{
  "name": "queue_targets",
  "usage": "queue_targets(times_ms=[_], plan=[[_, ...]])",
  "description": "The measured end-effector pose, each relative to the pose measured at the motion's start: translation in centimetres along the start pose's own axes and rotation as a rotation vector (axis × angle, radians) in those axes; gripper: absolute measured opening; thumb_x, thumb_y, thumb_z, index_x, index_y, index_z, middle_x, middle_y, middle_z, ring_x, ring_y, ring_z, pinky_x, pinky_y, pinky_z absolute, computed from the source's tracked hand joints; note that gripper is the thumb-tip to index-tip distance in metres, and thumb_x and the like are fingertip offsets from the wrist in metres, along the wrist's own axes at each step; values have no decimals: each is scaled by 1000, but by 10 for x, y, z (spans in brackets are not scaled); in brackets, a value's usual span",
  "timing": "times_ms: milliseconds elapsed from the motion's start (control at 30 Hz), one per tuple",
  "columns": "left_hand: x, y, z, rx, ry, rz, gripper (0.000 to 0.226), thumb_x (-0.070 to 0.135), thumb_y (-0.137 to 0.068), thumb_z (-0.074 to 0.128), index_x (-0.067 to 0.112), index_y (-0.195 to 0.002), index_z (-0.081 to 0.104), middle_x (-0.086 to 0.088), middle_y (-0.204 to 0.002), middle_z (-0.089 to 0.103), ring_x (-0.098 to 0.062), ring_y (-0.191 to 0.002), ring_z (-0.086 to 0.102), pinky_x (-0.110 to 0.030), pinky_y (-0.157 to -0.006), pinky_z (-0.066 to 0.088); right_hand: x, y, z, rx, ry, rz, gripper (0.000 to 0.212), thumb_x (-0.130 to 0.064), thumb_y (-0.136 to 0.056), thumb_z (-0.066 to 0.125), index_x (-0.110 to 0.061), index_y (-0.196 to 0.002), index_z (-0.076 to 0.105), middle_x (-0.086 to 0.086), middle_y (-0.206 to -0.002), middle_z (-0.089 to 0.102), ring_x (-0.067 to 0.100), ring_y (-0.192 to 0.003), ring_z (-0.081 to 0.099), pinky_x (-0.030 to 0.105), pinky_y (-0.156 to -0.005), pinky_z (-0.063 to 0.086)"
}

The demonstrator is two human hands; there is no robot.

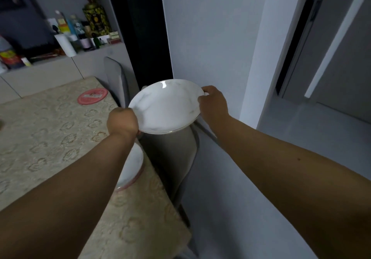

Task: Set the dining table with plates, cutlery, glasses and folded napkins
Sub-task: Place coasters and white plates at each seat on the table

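A white marbled plate (166, 108) with a thin gold rim is held in the air by both hands, just off the right edge of the worktop (50, 138) and above the back of a grey chair (170, 154). The left hand (122, 121) is curled round the plate's near-left rim, the right hand (212, 103) pinches its far-right rim — thumb on top, fingers under. The plate is tilted slightly toward the camera. A second white plate (131, 166) is seen on a pink mat at the worktop's right edge, partly hidden by the left forearm. A round pink mat (92, 96) lies further back on the beige patterned cloth. Another grey chair (116, 78) is pushed in at the far end. A cluttered shelf (66, 36) — bottles, tins, a white roll — is seen far left.
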State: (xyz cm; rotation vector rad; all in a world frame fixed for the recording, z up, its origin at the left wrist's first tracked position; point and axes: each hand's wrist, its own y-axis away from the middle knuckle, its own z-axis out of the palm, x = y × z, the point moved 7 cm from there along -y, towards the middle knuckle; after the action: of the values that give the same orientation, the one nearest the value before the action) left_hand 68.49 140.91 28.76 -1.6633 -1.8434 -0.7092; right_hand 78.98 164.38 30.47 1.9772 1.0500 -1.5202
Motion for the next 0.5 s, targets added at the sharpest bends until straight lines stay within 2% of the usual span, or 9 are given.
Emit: queue_targets(times_ms=[67, 167, 200, 267, 300, 333, 400, 467, 500], plan=[[11, -13, 20, 18, 213, -69, 34, 9, -87, 62, -4, -118, 59, -22, -115, 62, -31, -92, 61, -35, -81, 48, 5, -34, -9, -41, -2, -3, 26, -4, -92, 42, -9, -113, 57, -3, -98, 53, 16, -92, 53, 31, -86, 48], [39, -21, 44, 63, 246, -49, 31, 4, -88, 60, -3, -118, 59, -21, -116, 62, -34, -106, 59, -33, -89, 45, 10, -82, -17, -75, 5, -27, 27, -4, -88, 43, -8, -110, 59, 2, -98, 58, 24, -95, 57, 42, -89, 51], [43, -28, 53, 59, 310, -77, 31, 6, -90, 58, -3, -120, 58, -21, -119, 61, -31, -101, 60, -28, -85, 47, 12, -98, -18, -81, 18, -29, 29, -4, -87, 44, -8, -111, 60, 4, -102, 59, 26, -98, 58, 44, -90, 51], [45, -43, 67, 128, 506, -163, 34, 13, -97, 49, -3, -127, 55, -22, -124, 59, -18, -76, 57, -12, -57, 48, 18, -127, -17, -105, 33, -20, 32, -5, -87, 45, -9, -115, 59, 7, -110, 60, 26, -100, 57, 42, -90, 50], [47, -50, 74, 155, 497, -174, 36, 13, -98, 45, -3, -128, 53, -20, -118, 62, -15, -69, 53, -11, -46, 44, 21, -140, -15, -126, 42, -17, 32, -4, -87, 45, -9, -116, 59, 6, -110, 60, 24, -98, 56, 38, -87, 50], [49, -56, 79, 179, 521, -203, 36, 13, -98, 44, -3, -129, 53, -16, -104, 64, -16, -68, 54, -16, -45, 44, 25, -152, -13, -149, 49, -17, 32, -4, -87, 44, -9, -115, 59, 5, -106, 60, 22, -94, 55, 33, -82, 48], [56, -68, 87, 165, 495, -219, 36, 12, -97, 45, -4, -129, 53, -1, -75, 52, -19, -68, 55, -24, -53, 42, 29, -172, -4, -192, 44, -22, 30, -2, -86, 43, -9, -109, 60, 1, -95, 57, 19, -87, 53, 25, -67, 41], [61, -85, 88, 179, 472, -205, 32, 12, -97, 47, -4, -122, 57, -3, -72, 49, -25, -70, 56, -28, -55, 42, 32, -190, 8, -228, 16, -13, 30, -1, -85, 42, -10, -107, 61, -1, -91, 57, 18, -84, 54, 23, -60, 41], [61, -95, 89, 187, 445, -201, 29, 13, -97, 49, -4, -117, 60, -9, -77, 54, -31, -78, 59, -30, -58, 44, 34, -199, 16, -243, -11, 6, 31, -1, -85, 41, -11, -107, 61, 0, -92, 58, 20, -86, 56, 26, -64, 47]])
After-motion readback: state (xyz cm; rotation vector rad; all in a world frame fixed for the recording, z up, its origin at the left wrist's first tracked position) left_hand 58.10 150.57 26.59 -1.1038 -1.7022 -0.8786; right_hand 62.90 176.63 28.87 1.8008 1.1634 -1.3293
